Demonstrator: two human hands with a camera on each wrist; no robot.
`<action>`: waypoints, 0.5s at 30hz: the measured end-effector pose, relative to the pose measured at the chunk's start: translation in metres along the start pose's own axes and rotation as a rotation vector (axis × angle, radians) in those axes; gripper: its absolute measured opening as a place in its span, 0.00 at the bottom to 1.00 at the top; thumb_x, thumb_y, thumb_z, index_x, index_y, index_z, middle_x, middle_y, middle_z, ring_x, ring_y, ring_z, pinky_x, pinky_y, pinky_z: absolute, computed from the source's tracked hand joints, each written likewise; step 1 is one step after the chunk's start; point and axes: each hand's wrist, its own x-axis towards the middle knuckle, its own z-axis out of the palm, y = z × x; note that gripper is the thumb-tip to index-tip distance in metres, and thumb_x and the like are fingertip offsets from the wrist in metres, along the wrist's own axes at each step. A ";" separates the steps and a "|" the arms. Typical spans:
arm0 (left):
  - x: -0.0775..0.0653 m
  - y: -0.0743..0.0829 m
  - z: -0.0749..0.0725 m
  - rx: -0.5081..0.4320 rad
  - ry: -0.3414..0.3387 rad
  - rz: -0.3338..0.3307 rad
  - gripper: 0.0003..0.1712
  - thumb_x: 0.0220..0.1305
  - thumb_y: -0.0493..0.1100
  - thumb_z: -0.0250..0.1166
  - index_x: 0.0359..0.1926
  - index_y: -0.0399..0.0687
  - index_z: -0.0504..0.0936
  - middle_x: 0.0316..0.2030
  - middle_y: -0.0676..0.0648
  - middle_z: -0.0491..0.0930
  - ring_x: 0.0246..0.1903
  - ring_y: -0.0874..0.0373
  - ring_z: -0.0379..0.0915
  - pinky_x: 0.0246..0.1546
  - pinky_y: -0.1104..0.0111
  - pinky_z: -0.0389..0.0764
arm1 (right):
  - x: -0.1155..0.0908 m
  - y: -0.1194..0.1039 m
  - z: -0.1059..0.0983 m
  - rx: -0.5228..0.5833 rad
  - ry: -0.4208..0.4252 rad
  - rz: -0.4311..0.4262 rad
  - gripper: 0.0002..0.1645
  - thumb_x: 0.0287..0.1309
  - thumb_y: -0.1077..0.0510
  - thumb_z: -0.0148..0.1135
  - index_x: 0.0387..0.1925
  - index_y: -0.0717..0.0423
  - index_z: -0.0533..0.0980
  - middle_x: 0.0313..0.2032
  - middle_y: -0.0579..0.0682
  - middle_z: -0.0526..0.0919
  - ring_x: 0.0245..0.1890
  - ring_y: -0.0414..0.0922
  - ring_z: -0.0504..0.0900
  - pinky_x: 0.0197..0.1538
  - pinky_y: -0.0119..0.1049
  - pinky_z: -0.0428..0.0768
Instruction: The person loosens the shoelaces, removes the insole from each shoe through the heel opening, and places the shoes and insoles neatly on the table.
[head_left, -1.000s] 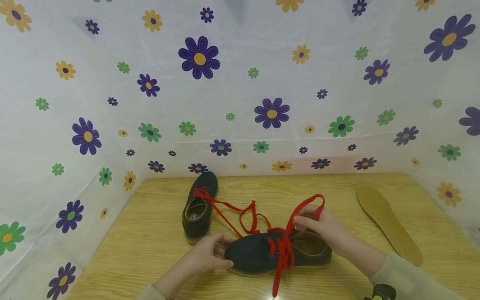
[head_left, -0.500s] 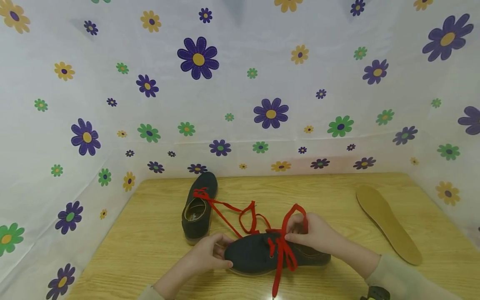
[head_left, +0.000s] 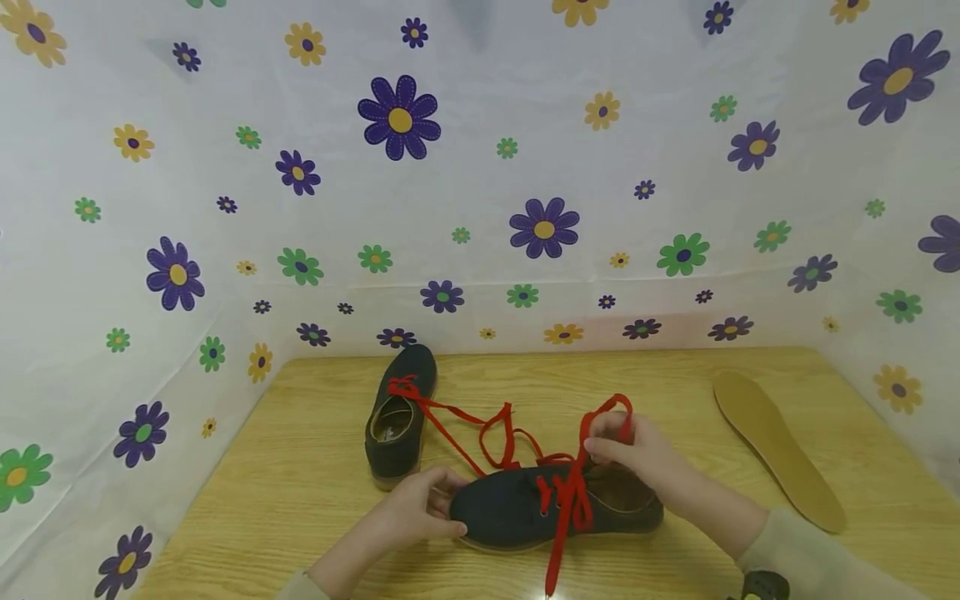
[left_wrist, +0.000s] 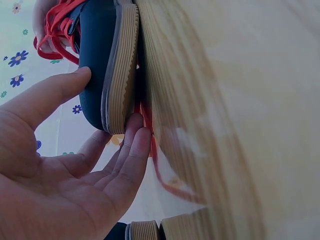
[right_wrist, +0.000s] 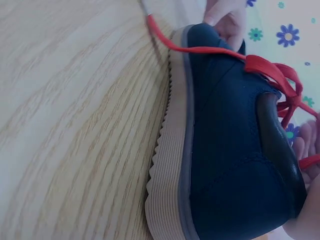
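Observation:
A dark navy shoe [head_left: 498,508] rests sole-down on the table, its toe pointing left. My left hand [head_left: 420,508] holds the toe; in the left wrist view the thumb [left_wrist: 75,82] presses the upper while the fingers lie at the sole's edge. My right hand [head_left: 633,450], above the shoe's opening, pinches a red shoelace [head_left: 585,433] that loops up over the fingers. In the right wrist view the red lace [right_wrist: 272,70] is gathered in a loop or knot over the tongue; whether it is tied I cannot tell. A loose lace end hangs over the near side.
A second navy shoe [head_left: 393,458] with red laces stands behind to the left, its lace [head_left: 457,412] trailing to the first shoe. A tan insole [head_left: 776,450] lies on the right of the wooden table [head_left: 300,433]. A flower-printed sheet [head_left: 480,183] rises behind.
My right hand first moved left and down toward the lacing with the lace, then drew back up and right, still pinching it. The left hand kept its hold on the toe.

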 end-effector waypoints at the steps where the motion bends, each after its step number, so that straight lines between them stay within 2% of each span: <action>1: 0.000 0.000 0.000 0.000 -0.001 0.002 0.27 0.59 0.29 0.77 0.58 0.32 0.80 0.51 0.38 0.84 0.42 0.55 0.85 0.43 0.68 0.89 | 0.000 0.000 -0.001 0.042 0.026 0.022 0.04 0.72 0.61 0.63 0.37 0.56 0.77 0.31 0.39 0.80 0.36 0.38 0.80 0.46 0.33 0.82; 4: 0.000 0.000 0.001 -0.002 -0.003 0.001 0.27 0.59 0.29 0.77 0.58 0.32 0.80 0.51 0.38 0.84 0.42 0.55 0.85 0.43 0.69 0.89 | 0.001 0.001 -0.003 0.140 0.097 0.069 0.05 0.74 0.59 0.61 0.37 0.50 0.77 0.30 0.38 0.79 0.35 0.39 0.80 0.48 0.32 0.82; 8: 0.001 -0.001 0.000 0.001 -0.002 0.003 0.27 0.59 0.29 0.77 0.58 0.32 0.80 0.51 0.38 0.84 0.42 0.56 0.85 0.43 0.68 0.89 | 0.001 0.002 -0.004 0.167 0.119 0.071 0.04 0.75 0.60 0.60 0.39 0.51 0.76 0.31 0.38 0.80 0.36 0.38 0.82 0.49 0.30 0.83; 11: 0.001 -0.001 0.000 0.006 -0.001 0.001 0.27 0.59 0.29 0.77 0.58 0.32 0.80 0.51 0.38 0.84 0.41 0.56 0.84 0.43 0.68 0.89 | 0.000 0.001 -0.004 0.113 0.065 0.052 0.04 0.75 0.59 0.60 0.41 0.56 0.78 0.33 0.39 0.82 0.37 0.39 0.82 0.50 0.31 0.83; 15: 0.001 -0.001 0.000 0.006 -0.002 -0.006 0.27 0.59 0.29 0.77 0.58 0.32 0.80 0.51 0.39 0.84 0.41 0.56 0.84 0.43 0.67 0.89 | -0.001 -0.001 -0.002 -0.040 -0.033 0.007 0.12 0.73 0.58 0.63 0.47 0.65 0.80 0.36 0.44 0.84 0.39 0.39 0.82 0.48 0.34 0.83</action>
